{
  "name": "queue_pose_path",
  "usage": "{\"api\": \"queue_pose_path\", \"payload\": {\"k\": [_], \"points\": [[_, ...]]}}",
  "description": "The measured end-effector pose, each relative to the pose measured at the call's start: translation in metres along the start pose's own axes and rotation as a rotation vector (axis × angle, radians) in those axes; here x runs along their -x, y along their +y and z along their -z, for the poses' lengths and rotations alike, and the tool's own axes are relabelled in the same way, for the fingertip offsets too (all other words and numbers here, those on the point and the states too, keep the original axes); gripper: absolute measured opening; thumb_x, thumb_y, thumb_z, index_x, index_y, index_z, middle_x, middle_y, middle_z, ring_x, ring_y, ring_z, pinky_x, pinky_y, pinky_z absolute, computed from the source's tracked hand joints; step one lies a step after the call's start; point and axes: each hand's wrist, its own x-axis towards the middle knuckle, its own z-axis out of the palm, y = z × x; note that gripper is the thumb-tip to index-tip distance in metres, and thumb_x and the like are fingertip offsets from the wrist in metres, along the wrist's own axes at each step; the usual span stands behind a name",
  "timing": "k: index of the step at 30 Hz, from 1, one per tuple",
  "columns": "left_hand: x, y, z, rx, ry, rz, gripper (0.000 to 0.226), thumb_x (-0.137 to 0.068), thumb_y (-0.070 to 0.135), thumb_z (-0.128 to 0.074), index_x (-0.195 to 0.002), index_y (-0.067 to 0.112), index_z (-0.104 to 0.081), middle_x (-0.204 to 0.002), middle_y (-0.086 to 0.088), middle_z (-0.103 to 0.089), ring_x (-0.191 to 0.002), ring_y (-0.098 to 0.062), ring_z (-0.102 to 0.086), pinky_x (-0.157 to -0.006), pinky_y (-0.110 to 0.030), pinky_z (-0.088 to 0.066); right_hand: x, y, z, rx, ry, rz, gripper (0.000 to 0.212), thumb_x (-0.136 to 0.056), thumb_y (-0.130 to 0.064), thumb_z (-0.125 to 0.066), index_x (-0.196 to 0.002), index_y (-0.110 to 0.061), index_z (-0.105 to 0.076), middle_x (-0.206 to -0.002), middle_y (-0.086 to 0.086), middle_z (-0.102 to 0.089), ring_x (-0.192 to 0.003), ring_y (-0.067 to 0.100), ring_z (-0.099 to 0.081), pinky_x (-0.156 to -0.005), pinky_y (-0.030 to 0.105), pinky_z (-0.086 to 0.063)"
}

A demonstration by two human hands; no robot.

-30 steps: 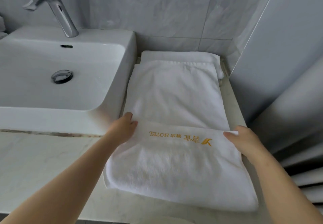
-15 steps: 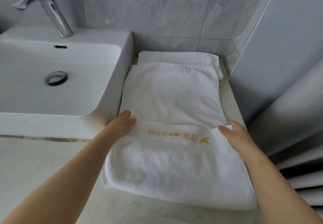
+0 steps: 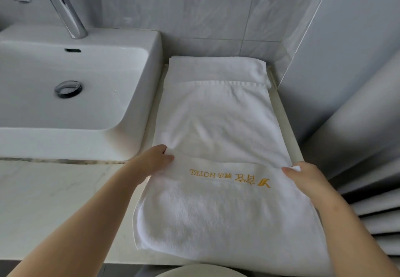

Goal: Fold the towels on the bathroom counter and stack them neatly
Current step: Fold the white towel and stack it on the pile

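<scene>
The left hand (image 3: 154, 160) and right hand (image 3: 303, 176) each pinch one corner of the turned-over near flap of a white towel (image 3: 216, 123), gold lettering upward. The towel lies lengthwise on the tabletop (image 3: 54, 201), just right of the sink (image 3: 134, 112), its far end overlapping a second folded towel (image 3: 216, 68) at the wall.

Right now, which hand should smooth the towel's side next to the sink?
Left. The left hand pinches the towel's folded corner beside the sink, so that side lies right under it. The right hand holds the opposite corner and would have to cross the whole towel.
</scene>
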Motion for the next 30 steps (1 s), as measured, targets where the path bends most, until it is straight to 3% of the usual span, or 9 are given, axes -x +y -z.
{"api": "queue_pose_path", "payload": {"k": [7,13,17,19,22,25,30], "points": [[0.018,-0.009,-0.005,0.042,-0.085,0.001,0.008,-0.094,0.01,-0.048,-0.094,0.005,-0.055,-0.091,-0.013,-0.057,-0.08,-0.026,-0.055,-0.075,-0.037,-0.049,0.023,0.015,0.004,-0.034,0.033,-0.032,0.016,-0.09,-0.02,-0.059,-0.092,-0.005,-0.06,-0.091,0.011,-0.062,-0.083,0.027,-0.058,-0.067,0.03,-0.043],[0.033,-0.015,0.002,0.057,-0.083,0.03,0.009,-0.095,0.01,-0.049,-0.089,0.01,-0.055,-0.086,-0.009,-0.057,-0.073,-0.02,-0.055,-0.061,-0.029,-0.049,0.036,0.011,0.006,-0.056,-0.059,-0.121,0.02,-0.087,-0.011,-0.05,-0.106,-0.006,-0.051,-0.099,0.011,-0.057,-0.086,0.027,-0.056,-0.068,0.032,-0.043],[0.041,-0.008,0.008,0.208,-0.05,0.007,0.01,-0.095,0.011,-0.05,-0.1,0.008,-0.059,-0.097,-0.013,-0.065,-0.089,-0.029,-0.063,-0.083,-0.042,-0.054,0.044,0.005,0.015,-0.116,-0.021,-0.067,0.008,-0.089,-0.005,-0.05,-0.09,-0.002,-0.058,-0.087,0.015,-0.06,-0.072,0.025,-0.054,-0.058,0.028,-0.038],[0.045,-0.003,0.014,0.292,-0.046,-0.033,0.011,-0.095,0.011,-0.05,-0.1,0.009,-0.06,-0.097,-0.013,-0.066,-0.088,-0.028,-0.064,-0.086,-0.042,-0.052,0.048,-0.002,0.022,-0.187,0.005,-0.052,0.01,-0.089,-0.006,-0.051,-0.083,-0.005,-0.058,-0.081,0.014,-0.059,-0.068,0.024,-0.053,-0.057,0.027,-0.036],[0.048,0.009,0.023,0.478,-0.034,-0.113,0.012,-0.094,0.008,-0.05,-0.097,0.008,-0.062,-0.081,-0.009,-0.071,-0.068,-0.019,-0.068,-0.067,-0.03,-0.058,0.05,-0.018,0.033,-0.259,0.035,-0.035,0.01,-0.087,-0.008,-0.052,-0.084,-0.012,-0.061,-0.08,0.014,-0.063,-0.068,0.027,-0.057,-0.058,0.026,-0.04],[0.045,0.024,0.03,0.512,0.06,-0.163,0.015,-0.094,0.008,-0.049,-0.085,0.01,-0.061,-0.066,-0.006,-0.068,-0.053,-0.016,-0.064,-0.048,-0.021,-0.054,0.047,-0.035,0.04,-0.34,0.078,0.018,0.013,-0.086,-0.008,-0.054,-0.084,-0.018,-0.062,-0.077,0.01,-0.063,-0.066,0.024,-0.057,-0.055,0.026,-0.039],[0.026,0.045,0.038,0.352,0.288,-0.251,0.017,-0.095,0.015,-0.051,-0.078,0.018,-0.055,-0.075,-0.004,-0.059,-0.063,-0.017,-0.055,-0.06,-0.027,-0.049,0.031,-0.061,0.044,-0.46,0.124,0.139,0.012,-0.089,-0.009,-0.054,-0.093,-0.017,-0.062,-0.081,0.004,-0.062,-0.072,0.02,-0.058,-0.062,0.026,-0.044]]}}
